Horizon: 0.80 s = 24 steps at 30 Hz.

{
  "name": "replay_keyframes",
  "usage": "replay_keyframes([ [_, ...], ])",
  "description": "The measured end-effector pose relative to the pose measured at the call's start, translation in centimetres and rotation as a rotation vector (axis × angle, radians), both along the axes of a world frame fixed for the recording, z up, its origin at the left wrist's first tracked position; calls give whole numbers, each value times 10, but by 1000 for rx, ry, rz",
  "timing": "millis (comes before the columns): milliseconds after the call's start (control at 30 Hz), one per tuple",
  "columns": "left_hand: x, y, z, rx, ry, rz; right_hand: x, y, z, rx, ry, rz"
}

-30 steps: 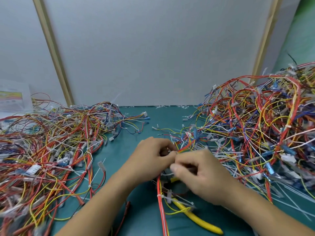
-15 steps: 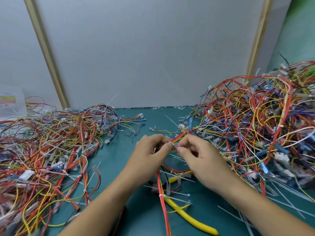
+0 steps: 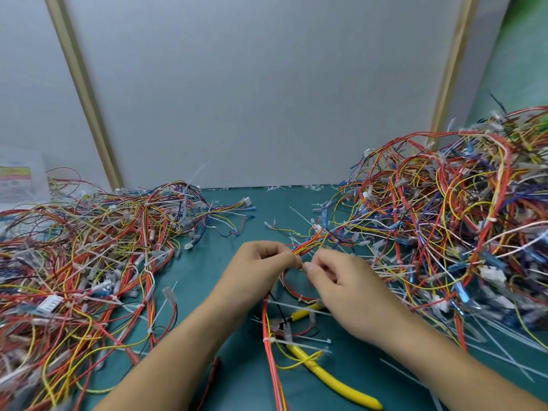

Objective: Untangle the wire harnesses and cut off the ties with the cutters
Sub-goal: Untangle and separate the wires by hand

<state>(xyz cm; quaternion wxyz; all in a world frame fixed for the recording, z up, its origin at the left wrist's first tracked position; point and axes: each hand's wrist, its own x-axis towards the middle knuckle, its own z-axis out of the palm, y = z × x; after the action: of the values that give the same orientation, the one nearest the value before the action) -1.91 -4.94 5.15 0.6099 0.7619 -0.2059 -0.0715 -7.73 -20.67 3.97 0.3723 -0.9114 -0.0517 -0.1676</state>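
- The left hand sits over the middle of the green table, its grip pinching a wire harness of red, yellow and orange wires between thumb and forefinger.
- The right hand meets it fingertip to fingertip. Its fingers are curled and its grip nips the same harness just beside the left one; the exact spot under its tips is too small to make out.
- From the hands, the harness runs up and right into the tall right pile of wires, and red strands of it drop down towards the near edge.
- A white cable tie binds those red strands below the hands.
- The yellow-handled cutters lie flat on the table under these strands, with neither hand on them.
- A lower left pile of wires spreads well apart from the hands.
- Loose white ties lie on the table near the right forearm.
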Motion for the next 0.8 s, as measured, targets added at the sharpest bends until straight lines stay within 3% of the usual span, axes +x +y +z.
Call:
replay_keyframes([
  [133,0,-1,1,13,30,17,2,2,2,155,43,70],
  [300,-4,-3,4,-66,69,58,2,6,0,125,-12,64],
  [667,-2,0,5,-9,46,56,3,3,0,131,-51,78],
  [800,-3,1,8,-41,31,-48,1,2,0,153,-68,78],
])
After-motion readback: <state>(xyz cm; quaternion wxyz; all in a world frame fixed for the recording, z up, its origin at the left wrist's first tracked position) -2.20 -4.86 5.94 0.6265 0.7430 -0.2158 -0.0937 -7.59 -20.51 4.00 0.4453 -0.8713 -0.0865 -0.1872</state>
